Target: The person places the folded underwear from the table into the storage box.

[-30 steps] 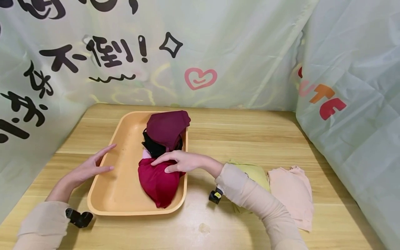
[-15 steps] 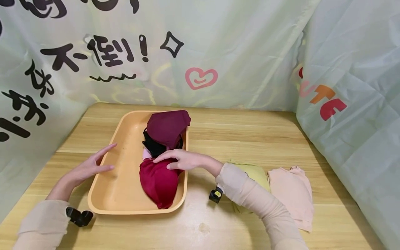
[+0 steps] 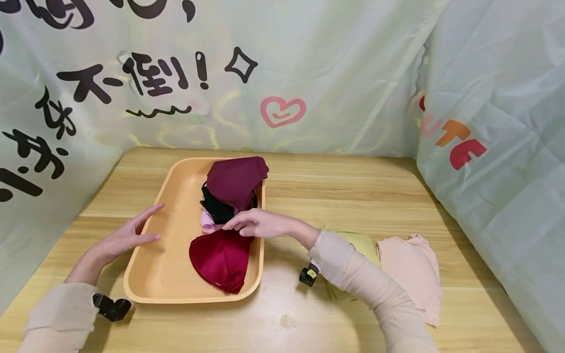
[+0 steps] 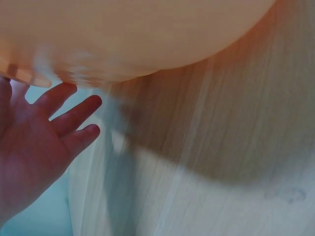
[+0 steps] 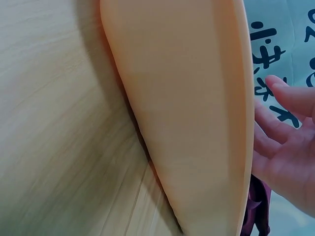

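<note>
In the head view, a crimson bra [image 3: 220, 260], folded into one cup shape, lies in the near right part of an orange plastic tray [image 3: 165, 260]. My right hand [image 3: 265, 223] is over the tray's right rim, its fingertips at the bra's far edge. In the right wrist view its thumb stands apart and the rim hides the other fingertips. My left hand [image 3: 121, 240] rests at the tray's left rim, fingers spread. Behind the crimson bra lie a pink cloth piece [image 3: 207, 221], a black bra-like garment [image 3: 217, 206] and a folded burgundy bra [image 3: 236, 179].
A yellow-green folded garment [image 3: 359, 245] lies on the wooden table [image 3: 335, 191] right of the tray, partly under my right forearm. Beside it is a peach folded garment [image 3: 412, 274]. Printed cloth curtains [image 3: 344, 73] enclose the table's back and sides.
The crimson bra has turned and its far edge has shifted toward me, showing more of the pink cloth. My right hand has drawn back slightly to the right. My left hand stays put.
</note>
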### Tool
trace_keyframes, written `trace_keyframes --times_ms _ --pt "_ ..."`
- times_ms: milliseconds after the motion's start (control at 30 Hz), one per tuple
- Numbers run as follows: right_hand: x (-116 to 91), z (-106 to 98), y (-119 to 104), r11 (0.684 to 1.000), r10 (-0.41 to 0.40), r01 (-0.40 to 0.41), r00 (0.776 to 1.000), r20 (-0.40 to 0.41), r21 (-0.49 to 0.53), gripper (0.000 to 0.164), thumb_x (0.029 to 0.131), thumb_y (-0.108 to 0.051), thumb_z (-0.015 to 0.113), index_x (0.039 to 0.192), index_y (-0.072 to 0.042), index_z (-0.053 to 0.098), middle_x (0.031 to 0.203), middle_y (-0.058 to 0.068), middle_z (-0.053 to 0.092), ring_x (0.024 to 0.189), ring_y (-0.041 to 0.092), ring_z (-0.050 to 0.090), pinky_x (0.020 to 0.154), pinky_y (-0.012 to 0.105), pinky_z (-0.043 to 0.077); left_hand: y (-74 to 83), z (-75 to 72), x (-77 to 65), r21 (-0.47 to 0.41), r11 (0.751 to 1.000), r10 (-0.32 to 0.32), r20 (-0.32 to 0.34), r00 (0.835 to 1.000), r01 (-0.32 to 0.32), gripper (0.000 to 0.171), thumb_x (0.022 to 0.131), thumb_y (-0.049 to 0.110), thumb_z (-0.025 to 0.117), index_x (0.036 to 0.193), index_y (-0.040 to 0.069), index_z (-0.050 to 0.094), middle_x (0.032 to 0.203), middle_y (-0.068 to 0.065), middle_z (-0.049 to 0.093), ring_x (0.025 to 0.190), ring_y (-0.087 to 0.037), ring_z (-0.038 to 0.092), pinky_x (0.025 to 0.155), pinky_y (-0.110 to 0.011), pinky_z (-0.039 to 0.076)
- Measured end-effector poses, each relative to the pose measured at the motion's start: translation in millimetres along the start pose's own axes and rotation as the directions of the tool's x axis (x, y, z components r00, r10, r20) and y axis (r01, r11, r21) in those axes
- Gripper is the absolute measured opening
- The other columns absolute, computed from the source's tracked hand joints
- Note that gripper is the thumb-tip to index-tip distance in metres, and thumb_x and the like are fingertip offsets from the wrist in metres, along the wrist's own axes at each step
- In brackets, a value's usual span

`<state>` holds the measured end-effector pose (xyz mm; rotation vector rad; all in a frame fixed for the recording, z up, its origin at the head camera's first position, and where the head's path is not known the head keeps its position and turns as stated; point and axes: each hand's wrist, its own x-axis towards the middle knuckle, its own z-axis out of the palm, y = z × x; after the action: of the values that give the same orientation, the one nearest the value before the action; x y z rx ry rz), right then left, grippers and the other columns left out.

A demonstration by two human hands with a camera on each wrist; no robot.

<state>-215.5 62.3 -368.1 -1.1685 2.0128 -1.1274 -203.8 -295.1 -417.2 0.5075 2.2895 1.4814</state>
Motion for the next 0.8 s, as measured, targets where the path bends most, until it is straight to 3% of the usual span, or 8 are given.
trace_keyframes --times_ms 333,733,800 --pt "-12 -4 2 1.0 -0.022 0.022 1.0 -0.018 0.012 0.032 0.091 0.006 0.044 0.122 0.011 0.05 0.118 0.024 0.054 0.112 0.03 0.051 0.092 0.021 0.04 -0.1 0.4 0.3 -0.002 1.0 -0.005 0.0 1.0 0.005 0.075 0.087 0.006 0.057 0.146 0.007 0.012 0.148 -0.026 -0.003 0.131 -0.044 -0.013 0.096 -0.068 -0.002" --pt "-32 -11 4 0.999 -0.01 0.012 0.998 -0.059 0.035 0.032 0.092 0.0 0.047 0.122 0.01 0.051 0.119 0.023 0.056 0.11 0.032 0.052 0.09 0.023 0.042 -0.8 -0.4 0.0 -0.002 1.0 0.025 0.005 1.0 -0.025 0.074 0.088 0.005 0.055 0.146 0.008 0.011 0.15 -0.021 -0.002 0.133 -0.038 -0.012 0.096 -0.067 -0.002" --pt "-34 -11 5 0.999 -0.007 0.01 0.998 -0.062 0.038 0.032 0.092 -0.001 0.047 0.122 0.01 0.05 0.119 0.023 0.056 0.11 0.032 0.052 0.091 0.023 0.042 -1.7 -0.5 -0.8 0.015 1.0 0.027 0.005 1.0 -0.027 0.073 0.088 0.006 0.054 0.147 0.009 0.011 0.151 -0.019 -0.001 0.133 -0.035 -0.01 0.108 -0.05 0.004"
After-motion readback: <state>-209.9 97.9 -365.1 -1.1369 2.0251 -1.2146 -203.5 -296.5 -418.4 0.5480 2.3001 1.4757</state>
